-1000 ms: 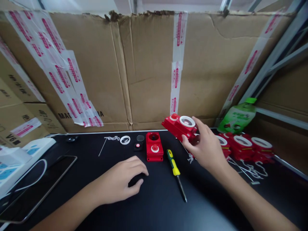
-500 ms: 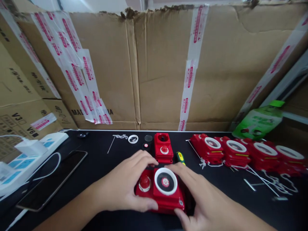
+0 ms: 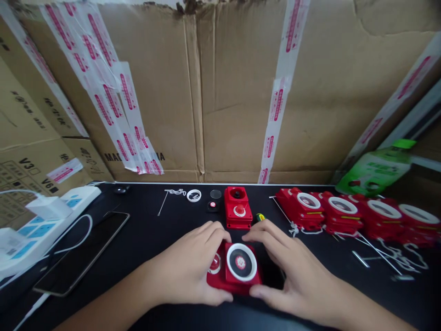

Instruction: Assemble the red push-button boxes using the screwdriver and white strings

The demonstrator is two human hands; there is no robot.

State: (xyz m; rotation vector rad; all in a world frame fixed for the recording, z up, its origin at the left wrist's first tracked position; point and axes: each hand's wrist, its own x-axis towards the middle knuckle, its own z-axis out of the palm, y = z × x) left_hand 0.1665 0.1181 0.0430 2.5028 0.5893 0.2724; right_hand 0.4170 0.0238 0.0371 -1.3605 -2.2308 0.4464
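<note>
A red push-button box (image 3: 244, 286) lies in front of me, with a white-ringed round window (image 3: 241, 262) on its right part and a red button (image 3: 215, 263) on its left. My left hand (image 3: 196, 266) is closed around the left end, fingers at the far edge and thumb at the near edge, partly covering the button. At the right end is my right hand (image 3: 289, 271), its fingertips by the far corner and its thumb against the near corner. Just beyond stands a second red box (image 3: 238, 208) with an open round socket and a red button.
Several finished-looking red boxes (image 3: 306, 211) stand in a row at right, with small metal hammers (image 3: 361, 259) and white cords. Beyond lie a white ring (image 3: 194, 196), a clear disc (image 3: 215, 194) and a yellow-green screwdriver handle (image 3: 260, 217). A phone (image 3: 82, 253) and power strip (image 3: 74, 202) are left; a green bottle (image 3: 377, 168) is right.
The red box in my hands has shifted slightly to the right and turned a little. My right hand's fingers have spread wider at its end. The camera view has tilted slightly down.
</note>
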